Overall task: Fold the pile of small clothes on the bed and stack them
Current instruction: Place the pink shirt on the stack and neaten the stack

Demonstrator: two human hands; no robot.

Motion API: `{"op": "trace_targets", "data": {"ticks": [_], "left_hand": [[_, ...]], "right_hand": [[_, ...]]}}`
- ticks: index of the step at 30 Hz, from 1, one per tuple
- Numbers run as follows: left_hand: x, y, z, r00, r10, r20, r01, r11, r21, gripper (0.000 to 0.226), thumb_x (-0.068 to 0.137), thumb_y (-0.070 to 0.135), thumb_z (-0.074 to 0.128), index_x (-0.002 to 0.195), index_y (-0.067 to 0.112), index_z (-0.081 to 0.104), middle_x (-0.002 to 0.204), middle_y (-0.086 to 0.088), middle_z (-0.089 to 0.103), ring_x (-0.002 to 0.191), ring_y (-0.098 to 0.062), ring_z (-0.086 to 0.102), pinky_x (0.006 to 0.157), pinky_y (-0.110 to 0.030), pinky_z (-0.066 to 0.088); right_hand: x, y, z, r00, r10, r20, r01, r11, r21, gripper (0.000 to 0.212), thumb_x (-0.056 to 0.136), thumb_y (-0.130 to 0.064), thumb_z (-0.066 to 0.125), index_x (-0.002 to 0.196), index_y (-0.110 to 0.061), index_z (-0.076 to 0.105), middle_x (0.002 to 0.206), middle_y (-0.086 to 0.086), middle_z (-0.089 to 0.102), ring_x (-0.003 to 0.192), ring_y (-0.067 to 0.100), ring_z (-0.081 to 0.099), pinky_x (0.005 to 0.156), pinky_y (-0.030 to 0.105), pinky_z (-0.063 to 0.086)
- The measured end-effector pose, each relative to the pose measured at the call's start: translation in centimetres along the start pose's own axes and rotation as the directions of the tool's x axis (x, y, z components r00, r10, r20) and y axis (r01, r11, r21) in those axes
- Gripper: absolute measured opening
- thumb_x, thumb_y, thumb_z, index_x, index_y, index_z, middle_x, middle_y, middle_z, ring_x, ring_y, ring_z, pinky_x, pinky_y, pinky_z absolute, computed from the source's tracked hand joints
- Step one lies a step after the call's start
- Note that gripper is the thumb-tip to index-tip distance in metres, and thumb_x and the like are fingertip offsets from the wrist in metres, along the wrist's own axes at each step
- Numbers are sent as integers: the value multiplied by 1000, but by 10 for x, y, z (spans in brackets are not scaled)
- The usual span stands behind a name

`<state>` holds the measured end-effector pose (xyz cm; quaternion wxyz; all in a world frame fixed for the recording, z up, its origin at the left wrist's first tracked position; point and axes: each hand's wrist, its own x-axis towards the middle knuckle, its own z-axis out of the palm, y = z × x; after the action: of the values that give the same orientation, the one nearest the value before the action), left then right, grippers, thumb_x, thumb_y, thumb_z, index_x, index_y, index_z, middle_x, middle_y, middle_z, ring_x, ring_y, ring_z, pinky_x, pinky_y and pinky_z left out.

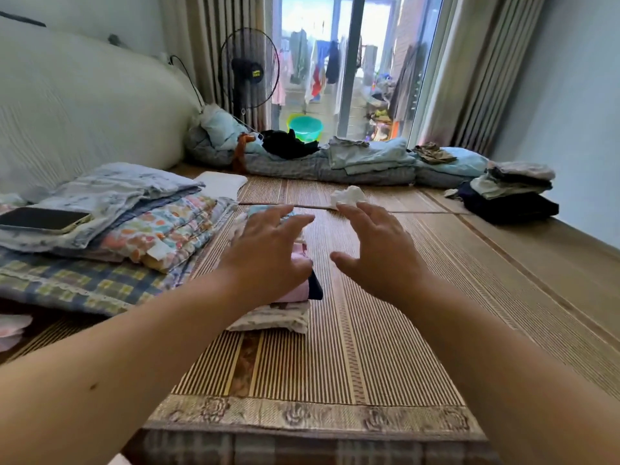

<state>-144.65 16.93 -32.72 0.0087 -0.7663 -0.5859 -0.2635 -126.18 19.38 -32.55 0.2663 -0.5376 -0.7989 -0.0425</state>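
Spreading wide above a stack of folded clothes [275,318], the left hand [268,250] holds nothing. The right hand [379,253] is wide and empty too.

Mat: the bed's mat [352,330] in front of you looks woven of thin reed or bamboo strips, ribbed and matt; a patterned cloth border runs along its near edge.
Folded stack [278,317]: soft matt cloth, pink over printed white.
Bedding [167,229] at your left edge: printed quilted cloth, matt.
Phone [40,219]: smooth, glossy dark face.
Basin [305,127]: smooth green plastic.
Headboard [84,112]: pale ribbed upholstery.
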Motion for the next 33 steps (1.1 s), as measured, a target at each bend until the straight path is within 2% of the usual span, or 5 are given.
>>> {"op": "trace_targets", "data": {"ticks": [5,10,14,21,33], "left_hand": [[43,-14,73,1000,1,20,0,999,-43,68,82,42,61,144,36,34,154,4,29,144,-18,20,117,-45,24],[111,-39,145,993,-99,57,106,987,-123,69,79,42,59,144,33,36,152,2,32,143,-19,23,114,-51,26],[154,-59,151,985,-142,101,151,984,-98,71,77,48,54,144,31,37,151,-1,34,142,-21,26,114,-51,24],[184,-61,58,937,-232,261,245,969,-19,63,85,41,60,143,34,38,153,0,28,142,-21,20,116,-47,21],[215,-50,-141,874,-274,402,320,946,-50,62,85,44,58,143,38,36,153,2,26,142,-21,19,116,-47,20]], "right_hand": [[33,42,59,1000,24,4,-24,996,87,78,78,-53,54,148,-31,26,151,2,33,140,23,29,111,52,30],[88,91,126,990,72,119,-86,989,121,75,83,-38,64,148,-32,26,151,3,33,139,23,30,111,52,29],[129,107,145,973,102,207,-130,984,124,76,82,-38,65,148,-31,27,151,4,33,140,24,30,111,53,30],[182,64,81,919,66,388,-121,985,120,76,84,-43,61,149,-34,23,154,2,29,141,21,27,112,49,27],[251,-46,-79,842,70,534,-141,986,93,75,87,-41,60,150,-32,22,154,-1,27,141,18,27,113,43,27]]}}
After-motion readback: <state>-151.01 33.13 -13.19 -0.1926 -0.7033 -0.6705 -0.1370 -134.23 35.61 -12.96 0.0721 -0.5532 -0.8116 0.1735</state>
